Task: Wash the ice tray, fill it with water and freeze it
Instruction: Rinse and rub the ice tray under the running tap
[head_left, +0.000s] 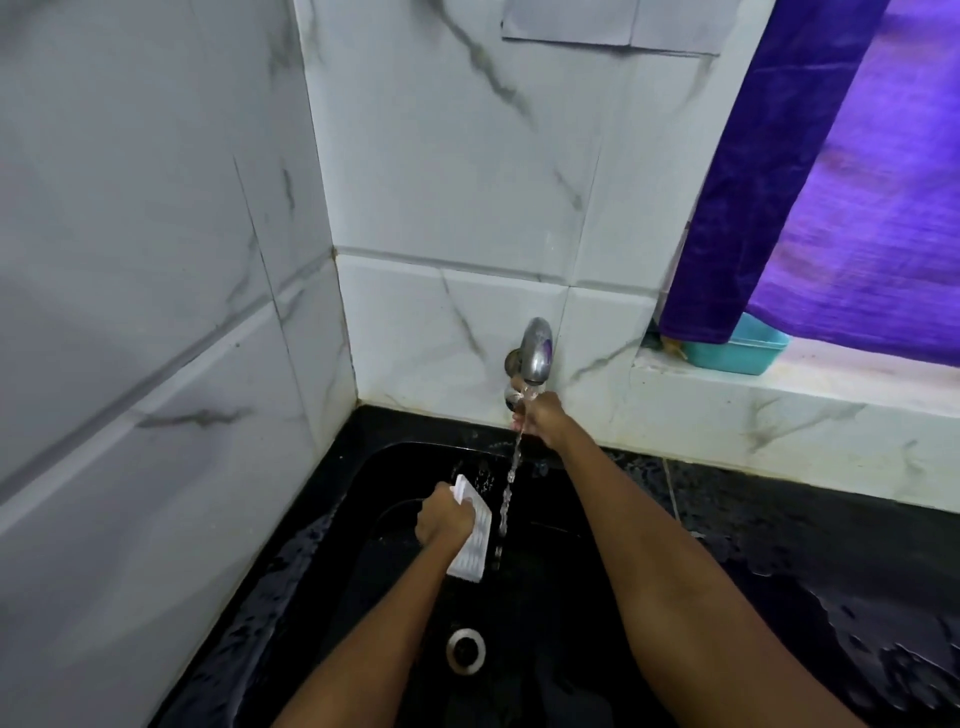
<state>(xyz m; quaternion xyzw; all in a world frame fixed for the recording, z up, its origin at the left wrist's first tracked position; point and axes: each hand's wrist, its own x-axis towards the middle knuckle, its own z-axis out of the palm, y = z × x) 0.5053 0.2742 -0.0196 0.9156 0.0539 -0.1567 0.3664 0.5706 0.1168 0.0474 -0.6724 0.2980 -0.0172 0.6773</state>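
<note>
A white ice tray (475, 540) with several small cells is tilted on edge over the black sink (395, 467). My left hand (444, 517) grips its left side. A thin stream of water (511, 478) falls from the chrome wall tap (536, 351) just to the right of the tray. My right hand (540, 415) is up under the tap with its fingers curled round the tap's knob, and the stream runs past it.
The sink's drain (466, 649) lies near the front. Wet black countertop (805, 545) spreads to the right. Marble-look tiled walls close in on the left and back. On the right ledge stands a teal plastic tub (737, 353) under a purple curtain (857, 182).
</note>
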